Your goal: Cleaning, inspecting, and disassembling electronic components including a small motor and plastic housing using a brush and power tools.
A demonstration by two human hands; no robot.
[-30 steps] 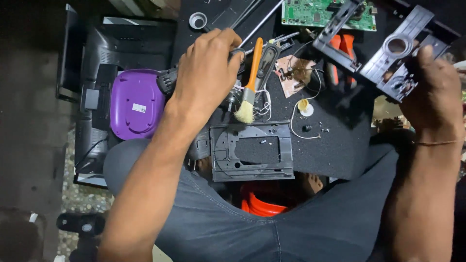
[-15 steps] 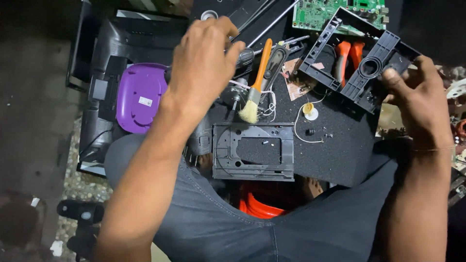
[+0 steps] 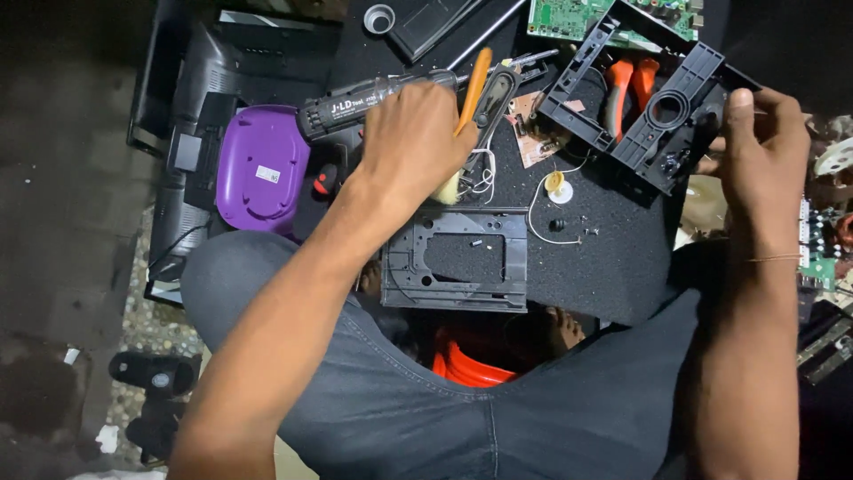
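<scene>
The black plastic frame point(image 3: 657, 107) with a round hole in it is tipped up over the top right of the dark mat point(image 3: 613, 258). The right hand point(image 3: 760, 151) grips its right edge, thumb on top and fingers curled under. Orange-handled pliers point(image 3: 622, 84) lie under the frame. A green circuit board point(image 3: 569, 18) sits just above it.

The left hand point(image 3: 413, 147) rests on a dark power screwdriver point(image 3: 355, 98), fingers bent over it; it is hard to tell if it grips tight. An orange-handled brush point(image 3: 466, 116) pokes out just beside that hand. Near the knees lies a flat grey plate point(image 3: 458, 262). A purple case point(image 3: 262, 164) sits to the left.
</scene>
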